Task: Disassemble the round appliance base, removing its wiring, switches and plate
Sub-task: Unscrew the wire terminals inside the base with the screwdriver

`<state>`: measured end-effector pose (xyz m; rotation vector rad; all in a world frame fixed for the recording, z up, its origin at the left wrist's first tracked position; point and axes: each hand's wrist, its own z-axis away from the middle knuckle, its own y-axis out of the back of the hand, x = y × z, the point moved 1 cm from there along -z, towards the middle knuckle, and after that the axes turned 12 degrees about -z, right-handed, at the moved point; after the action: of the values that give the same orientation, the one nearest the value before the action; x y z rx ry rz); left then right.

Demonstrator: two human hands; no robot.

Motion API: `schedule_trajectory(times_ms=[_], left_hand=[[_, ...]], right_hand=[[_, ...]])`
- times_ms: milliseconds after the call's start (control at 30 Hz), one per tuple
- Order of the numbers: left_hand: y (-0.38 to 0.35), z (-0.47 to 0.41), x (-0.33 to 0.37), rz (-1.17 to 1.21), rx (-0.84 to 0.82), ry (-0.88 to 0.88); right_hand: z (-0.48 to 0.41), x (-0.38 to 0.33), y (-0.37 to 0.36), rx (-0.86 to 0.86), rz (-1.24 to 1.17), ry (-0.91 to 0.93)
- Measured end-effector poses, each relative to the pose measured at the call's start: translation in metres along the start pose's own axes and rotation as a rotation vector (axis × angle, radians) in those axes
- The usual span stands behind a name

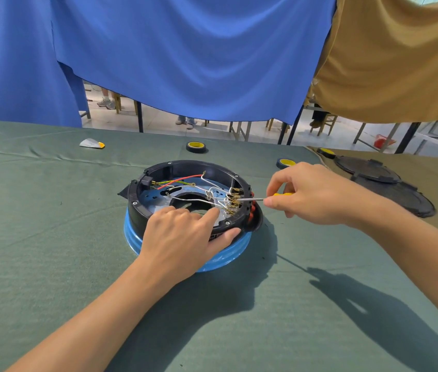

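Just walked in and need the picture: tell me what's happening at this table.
A person is taking apart the round appliance base. The left hand grips its near rim, while the right hand holds a yellow-handled screwdriver with its tip at the brass terminals. The wiring is still inside.

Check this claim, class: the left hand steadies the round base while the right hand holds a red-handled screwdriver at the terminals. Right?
Wrong colour: the head view shows a yellow-handled screwdriver, not red. Otherwise right: left hand steadies the round base, right hand holds the screwdriver at the terminals.
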<state>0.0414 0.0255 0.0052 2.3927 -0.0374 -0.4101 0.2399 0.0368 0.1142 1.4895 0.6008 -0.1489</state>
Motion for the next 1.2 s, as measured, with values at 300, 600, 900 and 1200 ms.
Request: schedule_trajectory(times_ms=[300,600,900,1200], left_hand=[[0.017,-0.010,0.004,-0.006,-0.146,-0.005],[0.030,-0.007,0.028,0.182,-0.316,-0.039],[0.021,-0.034,-0.004,0.534,-0.644,0.029],[0.021,-0.037,0.000,0.255,-0.495,-0.055]], right_hand=[[0.000,0.006,0.001,0.024,0.033,0.014],[0.007,0.011,0.011,0.025,0.071,0.041],[0.014,0.016,0.014,0.026,0.089,0.050],[0.014,0.010,0.014,0.013,0.152,0.054]])
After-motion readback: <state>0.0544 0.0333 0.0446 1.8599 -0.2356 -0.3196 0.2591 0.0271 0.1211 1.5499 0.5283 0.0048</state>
